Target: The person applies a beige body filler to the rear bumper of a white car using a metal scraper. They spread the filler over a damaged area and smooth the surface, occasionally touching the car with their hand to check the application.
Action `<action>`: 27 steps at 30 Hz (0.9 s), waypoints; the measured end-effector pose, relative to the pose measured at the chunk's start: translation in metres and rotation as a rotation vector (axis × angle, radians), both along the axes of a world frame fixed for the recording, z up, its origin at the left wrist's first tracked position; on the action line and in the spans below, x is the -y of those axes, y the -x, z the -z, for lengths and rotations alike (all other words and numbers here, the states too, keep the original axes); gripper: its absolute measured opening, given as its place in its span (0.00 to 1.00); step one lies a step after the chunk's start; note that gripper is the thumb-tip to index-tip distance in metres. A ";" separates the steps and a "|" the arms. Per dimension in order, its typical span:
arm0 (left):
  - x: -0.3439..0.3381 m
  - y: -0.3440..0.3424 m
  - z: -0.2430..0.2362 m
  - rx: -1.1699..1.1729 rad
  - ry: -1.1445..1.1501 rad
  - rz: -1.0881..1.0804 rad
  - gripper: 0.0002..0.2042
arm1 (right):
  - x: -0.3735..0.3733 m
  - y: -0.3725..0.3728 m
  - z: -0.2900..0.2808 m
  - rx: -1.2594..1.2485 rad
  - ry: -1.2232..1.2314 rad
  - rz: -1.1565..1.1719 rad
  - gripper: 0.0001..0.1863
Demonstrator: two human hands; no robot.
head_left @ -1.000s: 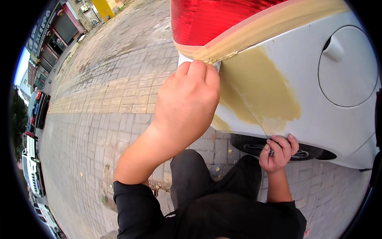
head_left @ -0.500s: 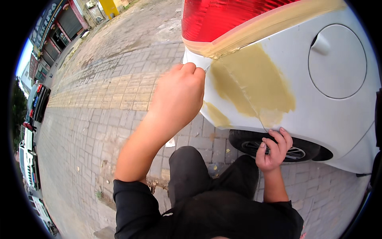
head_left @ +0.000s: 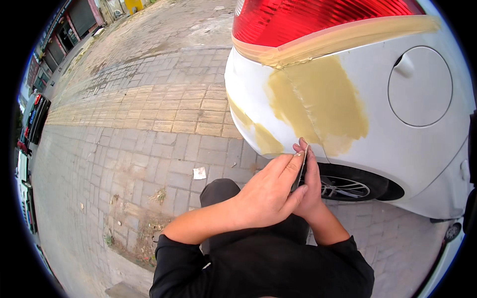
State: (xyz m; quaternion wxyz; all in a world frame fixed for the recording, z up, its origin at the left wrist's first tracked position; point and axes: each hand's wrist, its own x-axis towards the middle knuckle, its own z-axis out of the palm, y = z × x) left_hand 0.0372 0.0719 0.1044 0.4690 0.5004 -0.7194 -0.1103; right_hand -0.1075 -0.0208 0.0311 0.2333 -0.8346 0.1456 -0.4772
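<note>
The white car's rear corner [head_left: 251, 79] carries yellow-tan filler patches [head_left: 328, 102], with a thin seam running down through the largest. My left hand [head_left: 263, 191] grips a thin dark sheet with a pale edge [head_left: 299, 175], resembling sandpaper, between fingers and thumb. My right hand [head_left: 313, 186] stands against the sheet's other side, its fingers stretched flat and pointing up. Both hands meet in front of the rear wheel [head_left: 348, 185], just below the main patch. The palms' inner faces are hidden.
Masking tape [head_left: 343, 37] borders the red tail light [head_left: 318, 22]. A round fuel flap [head_left: 422, 89] lies to the right. A white scrap [head_left: 199, 173] rests on the paving [head_left: 164, 149]. Parked cars [head_left: 34, 119] line the far left.
My left hand has come down and right from beside the filler to meet my right hand. My right hand's fingers have straightened, and it has shifted left. The view has moved slightly.
</note>
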 end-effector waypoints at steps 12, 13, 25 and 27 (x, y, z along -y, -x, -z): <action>0.117 -0.062 -0.033 -0.094 0.632 -0.260 0.19 | 0.020 -0.003 -0.167 -0.092 -0.208 0.194 0.15; 0.123 -0.063 -0.030 -0.095 0.650 -0.271 0.17 | 0.020 -0.005 -0.176 -0.133 -0.217 0.192 0.16; 0.139 -0.055 -0.028 -0.227 0.672 -0.307 0.15 | 0.040 -0.014 -0.198 -0.293 -0.035 0.326 0.16; 0.138 -0.054 -0.029 -0.240 0.661 -0.299 0.15 | 0.044 -0.017 -0.198 -0.259 -0.014 0.300 0.15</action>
